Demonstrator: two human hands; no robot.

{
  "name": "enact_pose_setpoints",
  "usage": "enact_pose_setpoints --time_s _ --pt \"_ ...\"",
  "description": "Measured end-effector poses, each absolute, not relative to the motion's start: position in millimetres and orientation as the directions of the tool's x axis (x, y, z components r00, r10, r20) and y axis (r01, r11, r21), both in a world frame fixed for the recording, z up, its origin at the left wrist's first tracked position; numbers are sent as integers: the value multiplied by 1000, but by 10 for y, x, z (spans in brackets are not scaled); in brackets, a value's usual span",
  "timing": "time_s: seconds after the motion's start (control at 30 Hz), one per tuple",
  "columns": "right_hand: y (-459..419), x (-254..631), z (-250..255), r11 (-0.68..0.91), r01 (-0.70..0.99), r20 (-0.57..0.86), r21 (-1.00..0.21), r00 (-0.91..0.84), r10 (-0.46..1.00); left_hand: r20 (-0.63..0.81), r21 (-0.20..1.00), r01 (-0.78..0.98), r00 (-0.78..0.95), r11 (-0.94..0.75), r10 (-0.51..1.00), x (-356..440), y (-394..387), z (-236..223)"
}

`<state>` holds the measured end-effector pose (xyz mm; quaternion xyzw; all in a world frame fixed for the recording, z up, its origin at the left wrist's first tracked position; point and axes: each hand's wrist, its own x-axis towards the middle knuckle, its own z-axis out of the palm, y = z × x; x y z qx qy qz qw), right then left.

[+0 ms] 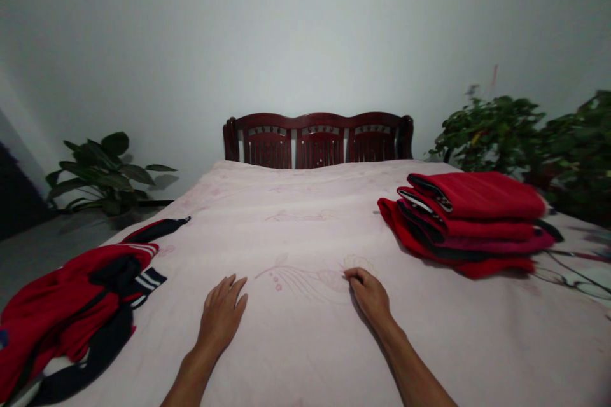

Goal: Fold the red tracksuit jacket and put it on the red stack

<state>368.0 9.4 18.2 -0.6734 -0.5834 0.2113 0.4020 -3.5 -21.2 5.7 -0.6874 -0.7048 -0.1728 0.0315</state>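
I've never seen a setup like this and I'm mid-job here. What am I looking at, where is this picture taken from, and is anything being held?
There's no machine here: these are a person's bare arms, seen from a camera worn on their head, looking forward and down. The left hand and right hand rest on a pale pink bedcover, and neither holds anything. Near the right hand lies a stack of folded red garments; left of the left hand lies a crumpled red and black jacket. Beyond the bed stands a dark red wooden headboard.
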Motion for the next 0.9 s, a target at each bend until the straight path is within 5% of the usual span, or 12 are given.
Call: enact_pose_setpoints --time_s 0.9 --pt "90 3676 189 0 611 186 -792 240 953 234 204 979 -44 -5 971 -79 -173 14"
